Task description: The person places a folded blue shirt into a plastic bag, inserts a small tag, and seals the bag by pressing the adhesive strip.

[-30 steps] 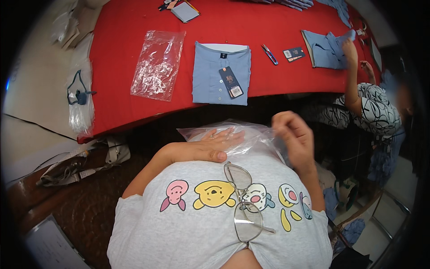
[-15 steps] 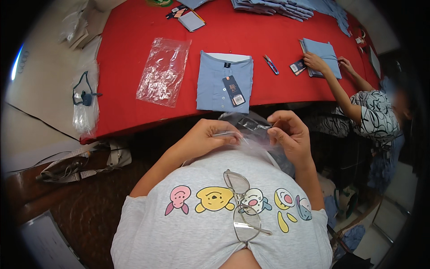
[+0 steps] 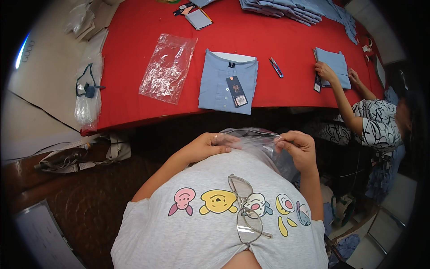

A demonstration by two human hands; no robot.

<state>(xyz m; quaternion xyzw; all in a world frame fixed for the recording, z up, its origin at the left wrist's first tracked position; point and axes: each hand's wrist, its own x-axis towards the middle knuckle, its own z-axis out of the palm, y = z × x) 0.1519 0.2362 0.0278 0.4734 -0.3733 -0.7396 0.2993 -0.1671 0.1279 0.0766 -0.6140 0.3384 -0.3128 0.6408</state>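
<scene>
A clear plastic bag [image 3: 257, 136] is stretched between my hands, in front of my body and below the table edge. My left hand [image 3: 209, 147] holds its left side, with some fingers behind or inside the film. The right hand [image 3: 299, 147] pinches the bag's right edge between thumb and fingers. On the table ahead lies a folded light blue shirt [image 3: 215, 85], its buttoned front facing up and white board showing at the neck. A dark hang tag [image 3: 236, 91] rests on the shirt.
Another clear bag [image 3: 168, 69] lies flat on the red-covered table [image 3: 130, 54]. Blue thread snips [image 3: 276, 67] sit right of the shirt. At right, a co-worker's hands [image 3: 326, 71] handle a folded blue garment [image 3: 335, 60]. Stacked blue garments [image 3: 282, 11] lie at the back.
Both hands have come lower, and the bag's edge is now drawn out more widely between them. The co-worker's folded garment has shifted and its tag has turned.
</scene>
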